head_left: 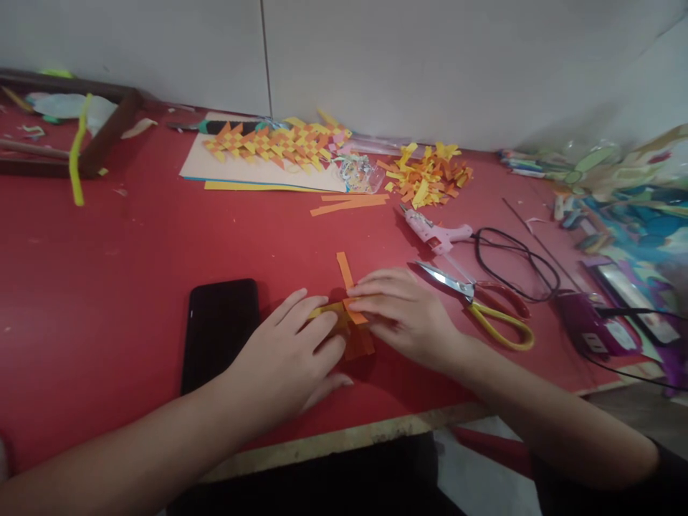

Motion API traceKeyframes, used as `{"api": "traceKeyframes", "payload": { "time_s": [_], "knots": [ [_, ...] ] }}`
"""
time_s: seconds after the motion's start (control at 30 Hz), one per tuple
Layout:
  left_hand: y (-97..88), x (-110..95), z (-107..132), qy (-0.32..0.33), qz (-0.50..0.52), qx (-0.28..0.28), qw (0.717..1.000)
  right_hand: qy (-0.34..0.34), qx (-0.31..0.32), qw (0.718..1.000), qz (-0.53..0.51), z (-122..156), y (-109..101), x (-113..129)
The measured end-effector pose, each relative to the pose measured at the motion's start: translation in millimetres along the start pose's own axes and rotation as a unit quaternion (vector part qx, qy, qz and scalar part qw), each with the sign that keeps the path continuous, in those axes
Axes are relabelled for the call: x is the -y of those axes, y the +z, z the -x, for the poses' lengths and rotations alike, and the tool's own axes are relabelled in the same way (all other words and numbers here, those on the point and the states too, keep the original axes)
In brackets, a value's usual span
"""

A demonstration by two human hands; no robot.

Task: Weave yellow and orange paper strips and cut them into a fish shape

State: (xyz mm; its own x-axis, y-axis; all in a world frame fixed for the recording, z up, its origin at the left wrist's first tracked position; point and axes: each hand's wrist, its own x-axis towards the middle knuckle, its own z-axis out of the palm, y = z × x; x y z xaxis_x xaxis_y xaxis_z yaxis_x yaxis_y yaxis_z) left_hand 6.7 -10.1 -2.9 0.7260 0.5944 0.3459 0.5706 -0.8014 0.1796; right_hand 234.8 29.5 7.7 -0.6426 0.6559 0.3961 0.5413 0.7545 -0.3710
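Orange and yellow paper strips (355, 312), crossed and folded over one another, lie low over the red table near its front edge. My left hand (301, 351) grips the yellow strip side from the left, its fingers curled and partly hiding the paper. From the right, my right hand (400, 315) pinches the orange strip where it folds across. One orange end sticks up away from me, and another hangs toward me between the hands. A black phone (220, 326) lies just left of my left hand. Scissors (473, 295) with red and yellow handles rest open beyond my right hand.
A pink glue gun (436, 231) with a black cable lies behind the scissors. Folded paper pieces (279, 143) sit on stacked sheets by the wall, beside a heap of paper pieces (430, 175). Loose orange strips (349, 204) lie in front. A wooden frame (115, 129) is at left.
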Motion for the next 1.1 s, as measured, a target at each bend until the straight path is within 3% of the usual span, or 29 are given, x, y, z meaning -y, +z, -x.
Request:
{"api": "traceKeyframes", "payload": {
  "time_s": [0.2, 1.1],
  "knots": [
    [1.5, 0, 0, -0.004, 0.013, 0.008, 1.000, -0.059, 0.004, 0.997, 0.051, 7, 2, 0],
    [-0.7, 4, 1, -0.015, 0.060, 0.042, 0.997, -0.070, 0.010, 0.997, 0.040, 14, 7, -6]
  ]
}}
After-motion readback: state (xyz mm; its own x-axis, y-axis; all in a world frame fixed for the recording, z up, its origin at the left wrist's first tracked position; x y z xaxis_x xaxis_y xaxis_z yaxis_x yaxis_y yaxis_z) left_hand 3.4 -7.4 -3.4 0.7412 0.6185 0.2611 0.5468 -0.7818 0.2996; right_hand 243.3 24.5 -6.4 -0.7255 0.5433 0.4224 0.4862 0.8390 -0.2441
